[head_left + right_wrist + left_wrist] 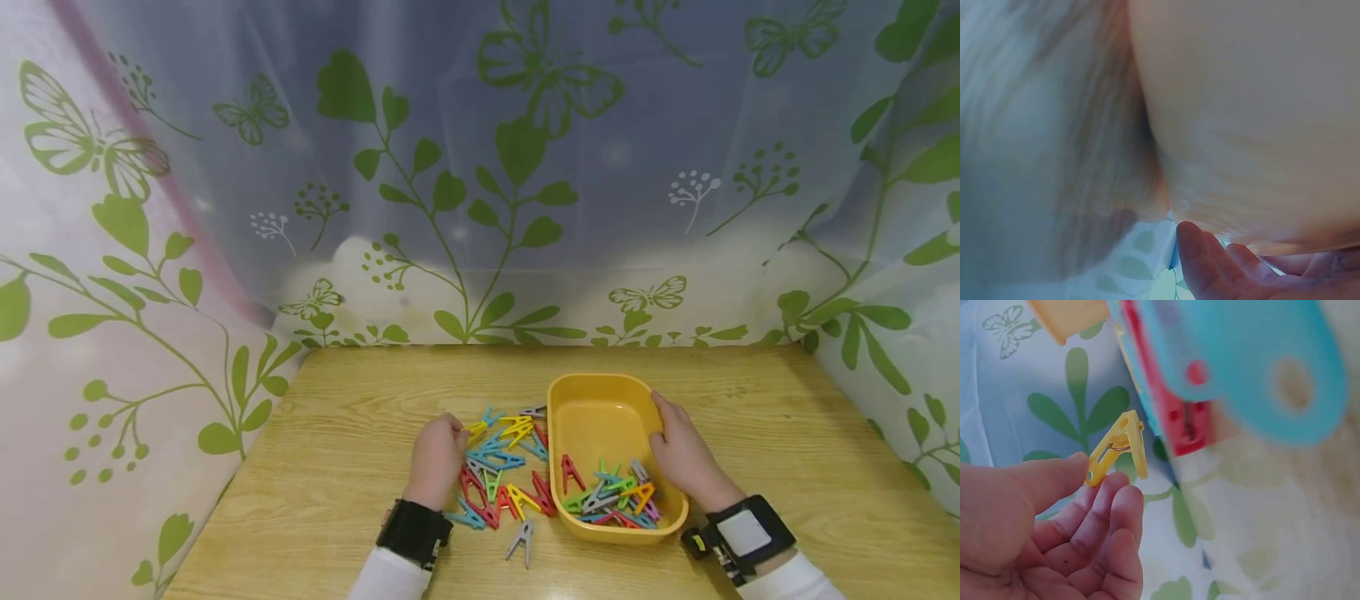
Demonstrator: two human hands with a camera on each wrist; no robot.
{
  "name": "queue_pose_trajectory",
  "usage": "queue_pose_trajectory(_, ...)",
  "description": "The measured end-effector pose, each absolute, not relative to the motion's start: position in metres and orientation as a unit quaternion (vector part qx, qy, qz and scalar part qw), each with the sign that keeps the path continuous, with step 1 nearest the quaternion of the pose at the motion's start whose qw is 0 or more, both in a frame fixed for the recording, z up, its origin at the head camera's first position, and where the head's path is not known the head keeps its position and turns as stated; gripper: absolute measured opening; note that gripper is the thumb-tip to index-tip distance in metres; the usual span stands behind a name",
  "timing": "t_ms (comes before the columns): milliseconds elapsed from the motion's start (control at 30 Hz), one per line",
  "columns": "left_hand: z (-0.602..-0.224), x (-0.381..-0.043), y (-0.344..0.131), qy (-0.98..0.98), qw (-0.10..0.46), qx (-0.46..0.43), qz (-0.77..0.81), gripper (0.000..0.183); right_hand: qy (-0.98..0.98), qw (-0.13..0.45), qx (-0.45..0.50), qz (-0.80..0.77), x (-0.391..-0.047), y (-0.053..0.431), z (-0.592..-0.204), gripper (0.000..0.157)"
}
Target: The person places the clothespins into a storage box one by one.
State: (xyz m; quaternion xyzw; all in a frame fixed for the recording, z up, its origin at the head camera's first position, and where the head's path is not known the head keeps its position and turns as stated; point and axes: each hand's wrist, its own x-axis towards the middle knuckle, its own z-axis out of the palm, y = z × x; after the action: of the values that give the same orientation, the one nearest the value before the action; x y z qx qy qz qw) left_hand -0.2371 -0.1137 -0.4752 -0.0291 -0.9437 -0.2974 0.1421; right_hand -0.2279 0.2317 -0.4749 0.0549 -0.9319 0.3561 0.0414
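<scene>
Between thumb and fingertips, my left hand (437,458) pinches a yellow clothespin (1107,456) by one leg, at the left edge of a loose pile on the table. Blue, red, yellow, green and grey clothespins lie in that pile, among them a grey clothespin (521,542) at the near side. Just right of the pile stands a yellow plastic basin (596,425). More mixed clothespins (618,498) are heaped in its near end. My right hand (686,457) grips the basin's right rim, thumb inside and fingers outside. The right wrist view shows fingers (1194,256) against the basin's outer wall.
The wood-grain table (360,400) reaches back to a hanging curtain (465,167) with green leaves and butterflies. Similar cloth hangs along the left and right sides. In the left wrist view, a blue clothespin (1254,375) looms close to the camera, beside a red clothespin (1179,422).
</scene>
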Motion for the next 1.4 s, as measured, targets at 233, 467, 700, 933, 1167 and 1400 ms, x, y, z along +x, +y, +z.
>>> queue_pose_trajectory(233,-0.453,-0.226,-0.106,-0.943,0.173,-0.061,-0.277,0.011,-0.935,0.04,0.05,0.35,-0.229,0.23,-0.476,0.059)
queue_pose_trajectory(467,-0.428,-0.201,-0.077,-0.926,0.14,-0.122,-0.327,0.012,-0.933,0.038,0.05,0.354,-0.228,0.232,-0.477,0.06)
queue_pose_trajectory(700,-0.43,-0.183,-0.046,-0.91,0.099,-0.199,-0.351,0.01,-0.934,0.038,0.049,0.353,-0.228,0.233,-0.477,0.059)
queue_pose_trajectory(933,-0.441,-0.176,-0.031,-0.917,0.072,-0.23,-0.318,0.011,-0.933,0.039,0.051,0.354,-0.23,0.233,-0.478,0.06)
queue_pose_trajectory(1167,-0.447,-0.174,-0.027,-0.92,0.041,-0.238,-0.308,0.009,-0.933,0.04,0.052,0.354,-0.23,0.232,-0.48,0.06)
queue_pose_trajectory(1400,-0.449,-0.173,-0.025,-0.917,0.034,-0.256,-0.305,0.01,-0.933,0.042,0.054,0.354,-0.23,0.233,-0.479,0.06)
